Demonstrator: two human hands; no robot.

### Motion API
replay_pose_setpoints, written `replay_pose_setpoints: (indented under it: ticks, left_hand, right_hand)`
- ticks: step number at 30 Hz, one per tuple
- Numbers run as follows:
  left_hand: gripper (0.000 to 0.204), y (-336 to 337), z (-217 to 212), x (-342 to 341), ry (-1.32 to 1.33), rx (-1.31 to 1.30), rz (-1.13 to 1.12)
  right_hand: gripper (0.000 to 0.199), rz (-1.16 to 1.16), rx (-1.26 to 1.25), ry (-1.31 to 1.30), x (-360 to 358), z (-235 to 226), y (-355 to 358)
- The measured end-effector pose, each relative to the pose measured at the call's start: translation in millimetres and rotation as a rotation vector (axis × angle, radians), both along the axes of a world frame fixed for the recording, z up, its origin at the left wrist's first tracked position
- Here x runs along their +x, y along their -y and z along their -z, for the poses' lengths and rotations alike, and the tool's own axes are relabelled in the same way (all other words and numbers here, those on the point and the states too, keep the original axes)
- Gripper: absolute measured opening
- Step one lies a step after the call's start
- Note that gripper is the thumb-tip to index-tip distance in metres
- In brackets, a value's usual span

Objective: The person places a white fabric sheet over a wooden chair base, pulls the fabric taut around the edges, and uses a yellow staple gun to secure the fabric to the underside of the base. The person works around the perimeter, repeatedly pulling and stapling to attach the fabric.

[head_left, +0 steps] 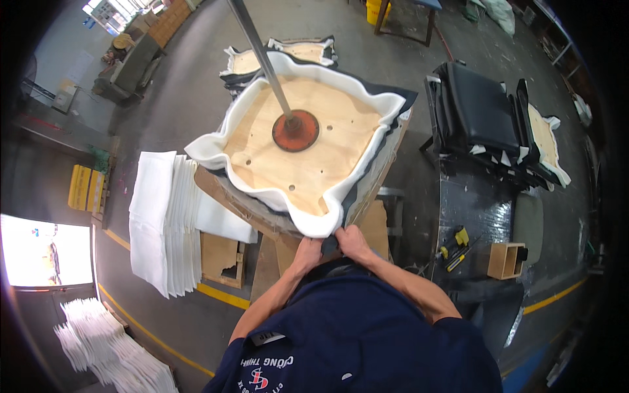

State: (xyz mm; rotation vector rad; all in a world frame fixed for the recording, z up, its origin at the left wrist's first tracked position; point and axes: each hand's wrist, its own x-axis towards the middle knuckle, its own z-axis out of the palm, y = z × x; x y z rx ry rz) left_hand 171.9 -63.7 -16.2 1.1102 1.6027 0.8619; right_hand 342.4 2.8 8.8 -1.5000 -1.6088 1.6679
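Observation:
A square plywood seat board [262, 157] lies in front of me, framed by turned-up white padding [314, 221]. Black cover material [407, 99] shows under the padding around its edge. A round red press pad [295, 131] on a metal rod [259, 52] rests on the board. At the near corner, my left hand [308, 254] and my right hand [354, 242] are closed side by side on the black cover. My fingertips are partly hidden beneath the padding. Below the seat is a worn brown support board [219, 190].
White padding sheets [157, 223] are stacked at left, with another white stack [111, 347] at lower left. On the right, black upholstered seats [475, 108] pile up on a dark table. Yellow-handled tools [455, 259] and a small wooden box [504, 261] lie there. More padded boards [304, 51] are behind.

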Motion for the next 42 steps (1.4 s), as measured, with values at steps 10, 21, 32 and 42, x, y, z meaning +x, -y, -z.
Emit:
replay_pose_setpoints:
  ticks: [10, 21, 32, 42]
  left_hand:
    - [0.036, -4.1, -37.1, 15.0, 0.15, -0.383, -0.083]
    - [0.035, 12.3, 14.9, -2.7, -0.014, 0.013, 0.055]
    - [0.055, -5.8, -61.8, 13.2, 0.45, -0.372, 0.27]
    - [0.036, 46.5, -36.9, -210.0, 0.08, -0.238, -0.718]
  right_hand:
    - [0.047, -0.377, -0.223, 0.111, 13.5, 9.6, -14.9]
    - [0.027, 0.03, -0.744, -0.321, -14.1, 6.6, 1.5]
    - [0.024, 0.637, -0.766, -0.561, 68.6, 10.2, -24.8]
    - [0.044, 1.204, -0.395, -0.679, 93.5, 8.9, -61.8]
